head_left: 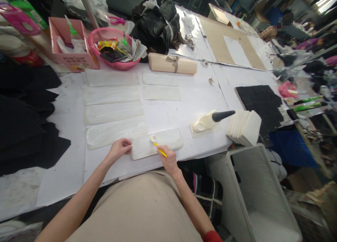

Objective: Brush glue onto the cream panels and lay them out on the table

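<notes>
Held in my right hand (168, 160) is a yellow-handled brush (161, 149), its whitish tip down on a pale rectangular strip (168, 140) at the table's front edge. The fingers of my left hand (122, 148) are pinched together at the left end of that same strip; whether they grip its edge I cannot make out. Just left of it lies another pale strip (116, 131) with a glossy, wet-looking surface. More such strips (113, 112) are laid out in rows behind. A cream bottle with a black nozzle (206, 122) rests to the right.
Black fabric pieces (26, 129) cover the left side. A pink basin (116, 64) and a pink box (75, 59) stand at the back beside a tied beige roll (172, 63). To the right are stacked white pieces (243, 126), black panels (259, 103) and a large grey bin (244, 200).
</notes>
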### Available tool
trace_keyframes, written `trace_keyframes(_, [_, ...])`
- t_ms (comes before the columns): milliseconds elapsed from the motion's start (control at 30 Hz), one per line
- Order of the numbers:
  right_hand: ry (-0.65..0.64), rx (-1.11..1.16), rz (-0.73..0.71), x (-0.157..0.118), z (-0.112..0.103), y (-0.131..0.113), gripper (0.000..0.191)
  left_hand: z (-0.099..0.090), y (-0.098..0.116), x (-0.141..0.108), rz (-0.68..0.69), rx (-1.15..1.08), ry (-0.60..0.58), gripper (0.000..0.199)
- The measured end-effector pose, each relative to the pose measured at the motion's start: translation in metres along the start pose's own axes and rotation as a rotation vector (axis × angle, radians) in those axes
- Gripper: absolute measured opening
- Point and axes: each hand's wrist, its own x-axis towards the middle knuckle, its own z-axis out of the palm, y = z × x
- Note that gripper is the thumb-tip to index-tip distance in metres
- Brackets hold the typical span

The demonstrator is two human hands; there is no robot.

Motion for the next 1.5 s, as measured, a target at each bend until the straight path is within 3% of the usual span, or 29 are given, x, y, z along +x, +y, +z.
trace_keyframes(100, [0.149,0.003,0.098,-0.011,-0.025,0.018,0.026,0.000,0.000,0.000,0.008,-0.001,0.000,0.035])
trace_keyframes(200, [0.279,-0.139,0.169,-0.023,-0.058,0.041,0.029,0.000,0.002,0.001,-0.003,-0.001,-0.001,0.036])
trace_keyframes(333, [0.210,-0.362,0.148,-0.039,-0.077,0.052,0.030,0.000,0.004,0.000,-0.022,-0.005,-0.007,0.036])
trace_keyframes(467, [0.167,-0.506,0.118,-0.052,-0.063,0.036,0.027,0.000,0.004,-0.001,-0.011,-0.003,-0.006,0.036])
trace_keyframes(600, [0.112,-0.489,0.109,-0.055,-0.037,0.010,0.026,-0.001,0.003,-0.001,-0.001,-0.006,-0.007,0.035])
trace_keyframes(767, [-0.035,-0.359,0.039,-0.046,-0.002,-0.024,0.024,-0.002,0.001,0.001,-0.003,-0.009,-0.018,0.037])
trace_keyframes(900, [-0.135,-0.083,0.014,-0.043,0.011,-0.039,0.022,-0.002,0.001,0.002,0.001,-0.012,-0.030,0.037])
trace_keyframes(967, [-0.100,0.074,0.070,-0.044,0.009,-0.037,0.022,-0.002,0.002,0.002,0.004,-0.010,-0.031,0.037])
trace_keyframes(1067, [0.070,0.156,0.241,-0.048,-0.007,-0.020,0.024,-0.003,0.002,0.002,0.017,-0.001,-0.041,0.035])
trace_keyframes(1167, [0.300,0.069,0.387,-0.054,-0.032,0.001,0.027,-0.003,0.002,0.003,0.031,0.007,-0.047,0.035])
trace_keyframes(1267, [0.489,-0.048,0.425,-0.058,-0.051,0.008,0.028,-0.003,0.001,0.004,0.030,0.000,-0.050,0.035])
trace_keyframes(1333, [0.517,-0.041,0.407,-0.056,-0.053,0.004,0.027,-0.003,0.000,0.004,0.025,-0.008,-0.054,0.035])
trace_keyframes(1500, [0.400,0.064,0.303,-0.033,-0.036,0.007,0.026,-0.004,0.001,0.002,0.014,0.001,-0.062,0.034])
